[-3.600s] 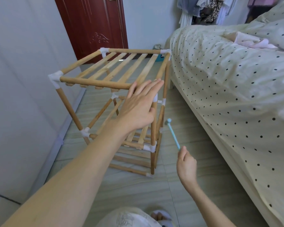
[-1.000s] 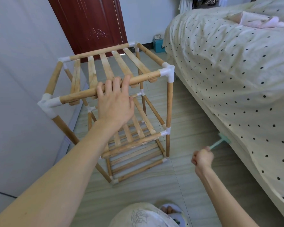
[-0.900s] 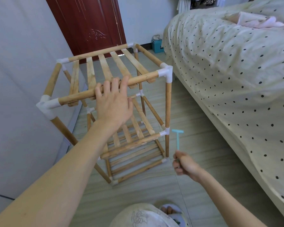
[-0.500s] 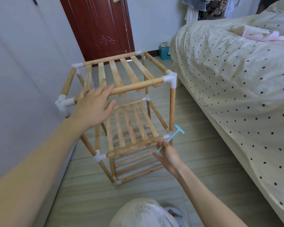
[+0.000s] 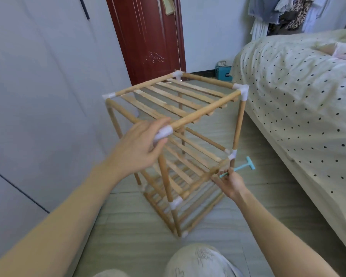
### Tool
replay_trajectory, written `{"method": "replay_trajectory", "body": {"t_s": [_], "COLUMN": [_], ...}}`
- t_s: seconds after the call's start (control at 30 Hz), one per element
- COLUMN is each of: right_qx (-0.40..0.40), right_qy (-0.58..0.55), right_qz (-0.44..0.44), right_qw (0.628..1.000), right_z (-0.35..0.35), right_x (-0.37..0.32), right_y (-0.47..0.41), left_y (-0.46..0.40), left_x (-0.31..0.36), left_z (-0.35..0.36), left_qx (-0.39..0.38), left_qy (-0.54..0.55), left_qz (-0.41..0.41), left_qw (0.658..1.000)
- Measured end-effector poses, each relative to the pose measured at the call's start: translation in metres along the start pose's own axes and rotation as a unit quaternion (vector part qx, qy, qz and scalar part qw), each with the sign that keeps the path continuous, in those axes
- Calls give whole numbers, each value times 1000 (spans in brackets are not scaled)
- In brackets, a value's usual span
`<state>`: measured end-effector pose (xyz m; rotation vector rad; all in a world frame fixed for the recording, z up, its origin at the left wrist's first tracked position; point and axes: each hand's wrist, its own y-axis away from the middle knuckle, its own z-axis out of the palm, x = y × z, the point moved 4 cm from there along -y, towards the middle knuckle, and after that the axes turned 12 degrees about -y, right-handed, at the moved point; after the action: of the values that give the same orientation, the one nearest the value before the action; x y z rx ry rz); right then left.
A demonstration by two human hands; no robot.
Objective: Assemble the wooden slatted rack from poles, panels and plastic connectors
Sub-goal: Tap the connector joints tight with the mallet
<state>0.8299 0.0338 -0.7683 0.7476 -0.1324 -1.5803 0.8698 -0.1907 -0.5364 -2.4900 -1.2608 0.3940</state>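
The wooden slatted rack (image 5: 206, 108) stands on the floor with three slatted tiers, joined by white plastic connectors. My left hand (image 5: 138, 148) grips the near top corner connector (image 5: 163, 132), fingers above and thumb below. My right hand (image 5: 229, 182) is at the front rail of the middle tier (image 5: 204, 176), beside the right pole's connector (image 5: 232, 155). It pinches the handle of a small light-blue plastic hammer (image 5: 242, 166), whose head points right, away from the rack.
A bed (image 5: 300, 108) with a dotted cover runs along the right, close to the rack. A grey wall or wardrobe (image 5: 38, 96) is on the left, a dark red door (image 5: 150, 37) behind. A teal box (image 5: 223, 73) sits by the far wall. My knee (image 5: 200, 260) is at the bottom.
My left hand slid from the top front rail to the near corner connector. My right hand, with the hammer, came in from the floor side to the middle tier's front rail. The rack turned.
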Motion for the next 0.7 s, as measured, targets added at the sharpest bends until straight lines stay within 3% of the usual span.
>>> {"method": "replay_trajectory", "body": {"t_s": [0.1,0.2,0.33,0.4,0.43,0.5,0.57,0.6,0.63,0.7], "right_qx": [13,24,11,-5,4,65,147,174,174,79], "right_qy": [87,182,375,419,384,204,91,108,157,312], "right_qz": [-4,-18,26,26,-18,-143,-239,-245,-209,-39], "right_qw": [996,983,927,908,923,966,956,948,949,946], "right_z": [-12,-40,-84,-92,-93,-95,-99,-101,-103,-104], "right_x": [-7,-17,-35,-52,-65,-87,-88,-77,-59,-11], "right_y": [11,31,62,72,74,76,85,85,81,75], "left_y": [-14,-39,-71,-81,-84,-86,-87,-88,-89,-90], "left_x": [30,57,81,88,91,94,96,97,98,97], "left_z": [7,16,32,37,39,42,43,43,42,41], "left_qx": [-15,-10,3,-2,-5,-13,-21,-24,-28,-31], "left_qy": [16,5,-37,-51,-56,-64,-71,-70,-68,-65], "left_qz": [84,63,20,9,6,-1,-9,-12,-13,-13], "left_qw": [996,998,999,999,998,998,997,997,997,997]}}
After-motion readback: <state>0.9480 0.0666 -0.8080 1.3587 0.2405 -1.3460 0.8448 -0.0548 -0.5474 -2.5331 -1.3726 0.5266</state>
